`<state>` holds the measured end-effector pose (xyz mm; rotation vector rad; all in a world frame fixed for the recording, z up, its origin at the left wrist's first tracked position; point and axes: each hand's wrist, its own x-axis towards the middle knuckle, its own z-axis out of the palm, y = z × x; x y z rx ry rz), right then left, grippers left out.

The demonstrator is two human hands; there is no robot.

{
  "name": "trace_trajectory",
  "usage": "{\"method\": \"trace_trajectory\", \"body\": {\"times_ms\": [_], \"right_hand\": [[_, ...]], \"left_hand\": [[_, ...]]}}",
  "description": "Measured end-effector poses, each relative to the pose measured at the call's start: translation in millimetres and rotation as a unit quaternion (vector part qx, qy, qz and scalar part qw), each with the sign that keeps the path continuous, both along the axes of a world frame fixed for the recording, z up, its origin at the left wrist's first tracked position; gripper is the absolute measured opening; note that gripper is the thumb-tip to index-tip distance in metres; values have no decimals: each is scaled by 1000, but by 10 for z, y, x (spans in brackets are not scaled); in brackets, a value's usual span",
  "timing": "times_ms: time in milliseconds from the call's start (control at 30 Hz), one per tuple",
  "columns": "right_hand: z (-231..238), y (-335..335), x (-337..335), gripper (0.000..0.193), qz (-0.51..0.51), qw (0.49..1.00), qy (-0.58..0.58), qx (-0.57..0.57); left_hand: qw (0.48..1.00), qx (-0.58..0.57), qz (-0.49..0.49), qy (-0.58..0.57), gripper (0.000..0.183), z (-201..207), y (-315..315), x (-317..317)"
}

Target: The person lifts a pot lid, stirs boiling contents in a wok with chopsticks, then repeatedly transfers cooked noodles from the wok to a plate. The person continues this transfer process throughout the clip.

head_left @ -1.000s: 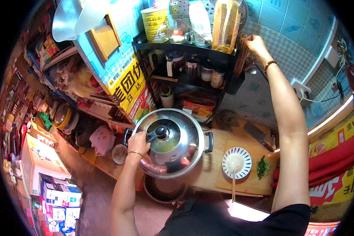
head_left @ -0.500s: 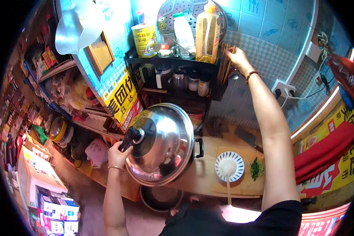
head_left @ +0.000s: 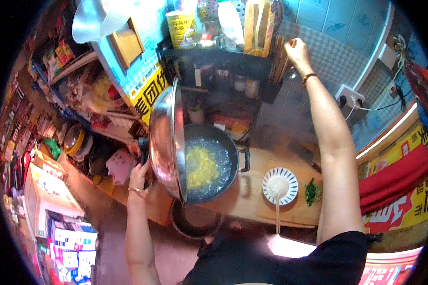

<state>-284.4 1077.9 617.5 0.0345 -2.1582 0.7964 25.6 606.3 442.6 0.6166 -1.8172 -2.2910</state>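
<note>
My left hand (head_left: 139,178) is closed round the black knob of a shiny domed pot lid (head_left: 164,142). The lid is tipped up on edge at the left side of a dark two-handled pot (head_left: 238,164). Inside the pot, yellow pieces (head_left: 202,166) lie in bubbling water. My right hand (head_left: 297,51) is stretched far forward, its fingers pinched at the tops of chopsticks (head_left: 279,61) standing at the right side of a black rack. How many it grips is hidden.
A striped bowl (head_left: 266,187) holds white paste and chopsticks. Chopped greens (head_left: 312,192) lie on the cutting board (head_left: 295,211), a knife (head_left: 299,153) behind. Bottles and a yellow can (head_left: 181,31) top the black rack (head_left: 214,56). A dark pan (head_left: 195,230) sits below the counter.
The lid has come off the pot and swung upright to the left, baring the bubbling water and yellow pieces. Steam now hazes the rack. My right hand stays at the chopsticks.
</note>
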Motion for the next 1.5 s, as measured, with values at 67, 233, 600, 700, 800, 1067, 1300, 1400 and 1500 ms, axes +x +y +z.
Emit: {"method": "trace_trajectory", "body": {"times_ms": [67, 233, 600, 700, 800, 1067, 1300, 1400, 1500], "right_hand": [[-31, 51, 123, 30, 35, 999, 25, 7], [210, 0, 599, 26, 115, 976, -177, -48], [217, -151, 2468, 25, 300, 936, -9, -185], [-743, -468, 2685, 21, 371, 855, -208, -297], [-1853, -679, 2656, 16, 346, 849, -245, -316], [-2685, -1215, 2741, 19, 327, 815, -307, -366], [-3024, -1431, 2762, 23, 294, 839, -301, -345], [-3090, -1530, 2838, 26, 278, 837, -279, -381], [-3113, -1443, 2880, 24, 282, 820, -284, -409]], "left_hand": [[999, 45, 7, -23, 23, 38, 43, 5], [999, 28, -35, -24, 32, -74, -32, 15], [990, 139, -11, 8, 24, -440, -47, 309], [978, 198, 40, 44, 17, -683, 26, 459], [968, 238, 28, 72, 11, -1194, -116, 694], [933, 337, 46, 117, 35, -1366, -213, 1304], [956, 242, 134, 95, 36, -1026, -82, 1547], [935, 319, 104, 119, 37, -1309, -266, 1660], [924, 351, 95, 121, 38, -1385, -308, 1713]]}}
